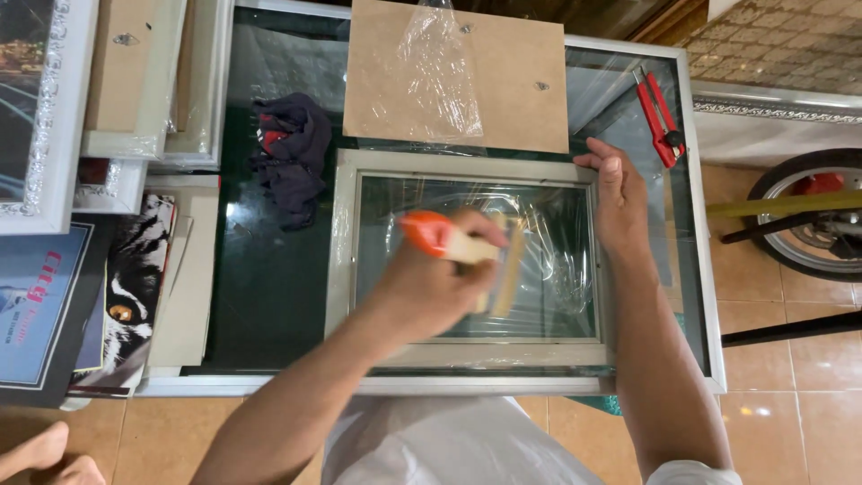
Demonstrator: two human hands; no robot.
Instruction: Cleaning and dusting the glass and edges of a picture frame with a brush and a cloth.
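One brush (467, 256), orange handle pointing left

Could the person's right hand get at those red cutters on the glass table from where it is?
Probably yes. The right hand rests on the frame's right edge, and the red cutters lie just beyond it on the glass table, with nothing between.

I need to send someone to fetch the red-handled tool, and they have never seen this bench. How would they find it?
Start at the glass-topped table and go to its far right corner, beyond the right hand resting on the pale picture frame. The red-handled tool lies there on the glass, right of the brown backing board. It is the only bright red, two-handled thing on the table.
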